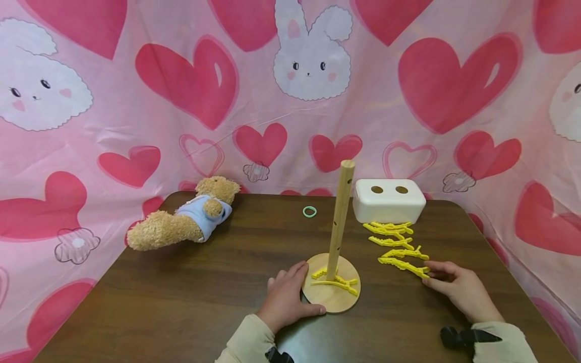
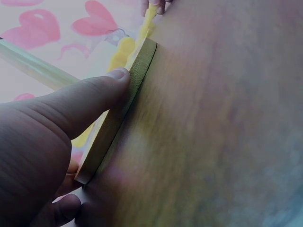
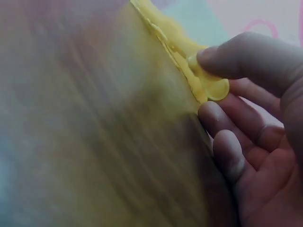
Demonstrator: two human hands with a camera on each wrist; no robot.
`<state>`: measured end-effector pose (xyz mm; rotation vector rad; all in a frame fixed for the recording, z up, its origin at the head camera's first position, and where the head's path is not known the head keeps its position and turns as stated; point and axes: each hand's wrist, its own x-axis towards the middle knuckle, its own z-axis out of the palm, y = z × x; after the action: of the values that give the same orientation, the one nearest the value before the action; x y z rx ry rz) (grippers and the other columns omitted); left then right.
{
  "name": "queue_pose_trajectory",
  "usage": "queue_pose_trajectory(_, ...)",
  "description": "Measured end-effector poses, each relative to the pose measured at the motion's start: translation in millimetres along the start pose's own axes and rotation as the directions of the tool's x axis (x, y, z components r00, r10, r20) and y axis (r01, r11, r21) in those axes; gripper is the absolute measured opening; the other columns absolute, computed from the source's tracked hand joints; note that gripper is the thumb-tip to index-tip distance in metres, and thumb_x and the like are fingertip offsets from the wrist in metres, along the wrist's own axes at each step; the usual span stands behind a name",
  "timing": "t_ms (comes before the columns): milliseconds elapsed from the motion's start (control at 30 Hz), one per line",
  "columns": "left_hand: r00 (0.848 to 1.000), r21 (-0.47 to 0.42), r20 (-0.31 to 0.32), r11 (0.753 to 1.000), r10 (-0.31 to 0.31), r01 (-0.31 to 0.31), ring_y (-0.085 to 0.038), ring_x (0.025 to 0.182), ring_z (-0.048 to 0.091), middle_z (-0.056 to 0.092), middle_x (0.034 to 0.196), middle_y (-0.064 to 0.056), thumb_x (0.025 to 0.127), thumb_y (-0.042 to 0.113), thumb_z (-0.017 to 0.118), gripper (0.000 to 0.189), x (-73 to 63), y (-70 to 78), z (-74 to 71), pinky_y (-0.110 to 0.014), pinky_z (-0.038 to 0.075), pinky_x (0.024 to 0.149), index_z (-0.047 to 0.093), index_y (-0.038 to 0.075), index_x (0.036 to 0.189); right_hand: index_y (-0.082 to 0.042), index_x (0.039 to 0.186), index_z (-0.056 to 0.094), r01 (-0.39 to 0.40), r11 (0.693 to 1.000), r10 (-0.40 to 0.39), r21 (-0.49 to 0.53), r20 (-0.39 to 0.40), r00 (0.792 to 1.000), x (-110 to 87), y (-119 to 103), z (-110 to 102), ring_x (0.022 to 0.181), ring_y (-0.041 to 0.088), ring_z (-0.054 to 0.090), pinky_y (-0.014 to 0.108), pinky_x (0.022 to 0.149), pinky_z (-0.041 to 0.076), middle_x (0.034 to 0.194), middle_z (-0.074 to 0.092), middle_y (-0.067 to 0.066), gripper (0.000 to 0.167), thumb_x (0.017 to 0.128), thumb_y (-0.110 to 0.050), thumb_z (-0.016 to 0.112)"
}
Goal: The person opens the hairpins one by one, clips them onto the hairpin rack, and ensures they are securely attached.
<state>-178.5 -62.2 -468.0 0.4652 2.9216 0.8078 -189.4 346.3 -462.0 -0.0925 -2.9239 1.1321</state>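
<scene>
My left hand (image 1: 287,295) grips the round base (image 1: 338,304) of a wooden peg stand (image 1: 341,217). The thumb lies on the base's near rim and the fingers reach round its left side. Two yellow alligator hair clips lie on that base at the foot of the peg. At the right, my right hand (image 1: 463,290) pinches the tail end of the nearest hair clip (image 1: 404,266) between thumb and fingers. In the right wrist view, the thumb presses on the tail of the clip (image 3: 177,45), which lies low along the tabletop.
More yellow hair clips (image 1: 389,242) lie in a staggered column beyond the right hand. Behind them stands a white box (image 1: 389,206) with two round holes on top. A mint-green ring (image 1: 309,212) lies behind the stand. A teddy bear (image 1: 195,217) lies at the table's back left.
</scene>
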Motion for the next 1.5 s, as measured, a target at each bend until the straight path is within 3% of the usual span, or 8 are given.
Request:
queue_pose_trajectory(100, 1.0, 0.0, 0.0, 1.0, 0.001, -0.001, -0.024, 0.114, 0.048, 0.045, 0.154, -0.002, 0.067, 0.071, 0.08, 0.109, 0.1, -0.7, 0.7, -0.039, 0.03, 0.08, 0.045, 0.013, 0.152, -0.003, 0.128, 0.068, 0.001, 1.0, -0.001, 0.007, -0.016, 1.0, -4.1, -4, 2, 0.103, 0.024, 0.06, 0.022, 0.072, 0.047, 0.127, 0.065, 0.021, 0.065, 0.083, -0.049, 0.08)
queue_pose_trajectory(367, 1.0, -0.007, 0.0, 1.0, 0.001, -0.001, -0.023, 0.114, 0.048, 0.045, 0.154, -0.002, 0.067, 0.071, 0.08, 0.108, 0.0, 0.2, -0.3, -0.039, 0.03, 0.08, 0.045, 0.013, 0.152, -0.004, 0.123, 0.07, 0.008, 0.995, -0.008, 0.102, 0.002, 1.0, -8.4, -12, 13, 0.088, 0.005, 0.063, 0.023, 0.072, 0.05, 0.113, 0.072, 0.011, 0.056, 0.082, -0.041, 0.083)
queue_pose_trajectory(600, 1.0, -0.006, 0.007, 1.0, -0.002, 0.002, -0.023, 0.114, 0.048, 0.045, 0.154, -0.001, 0.067, 0.071, 0.08, 0.109, 0.3, -0.2, -0.2, -0.039, 0.029, 0.08, 0.045, 0.013, 0.152, -0.003, 0.116, 0.073, 0.082, 0.98, -0.084, 0.18, 0.006, 0.996, -9.9, -22, 28, 0.083, 0.009, 0.067, 0.024, 0.072, 0.053, 0.105, 0.071, 0.009, 0.045, 0.081, -0.028, 0.085)
queue_pose_trajectory(967, 1.0, 0.002, 0.005, 1.0, -0.004, 0.004, -0.023, 0.114, 0.047, 0.044, 0.155, -0.001, 0.067, 0.071, 0.08, 0.109, 0.8, -0.2, -0.3, -0.039, 0.03, 0.08, 0.045, 0.014, 0.152, -0.006, 0.108, 0.076, 0.16, 0.966, -0.162, 0.202, -0.006, 0.987, -13.4, -38, 39, 0.081, 0.01, 0.067, 0.026, 0.07, 0.054, 0.099, 0.07, 0.006, 0.035, 0.079, -0.023, 0.087)
queue_pose_trajectory(1333, 1.0, 0.012, -0.001, 1.0, 0.002, -0.002, -0.024, 0.114, 0.048, 0.044, 0.155, -0.001, 0.068, 0.071, 0.08, 0.108, 0.7, -0.7, 0.5, -0.04, 0.031, 0.081, 0.045, 0.014, 0.152, -0.008, 0.106, 0.077, 0.146, 0.967, -0.149, 0.21, -0.004, 0.989, -17.7, -53, 44, 0.081, 0.011, 0.067, 0.026, 0.071, 0.054, 0.097, 0.07, 0.003, 0.036, 0.078, -0.026, 0.088)
queue_pose_trajectory(1500, 1.0, 0.014, 0.004, 1.0, -0.002, 0.002, -0.023, 0.114, 0.048, 0.044, 0.155, -0.001, 0.068, 0.072, 0.079, 0.108, 0.9, -0.7, 0.7, -0.04, 0.031, 0.08, 0.045, 0.014, 0.152, -0.01, 0.105, 0.077, 0.184, 0.953, -0.187, 0.242, -0.012, 0.982, -19.0, -56, 50, 0.081, 0.011, 0.067, 0.026, 0.072, 0.054, 0.095, 0.07, 0.002, 0.033, 0.077, -0.024, 0.088)
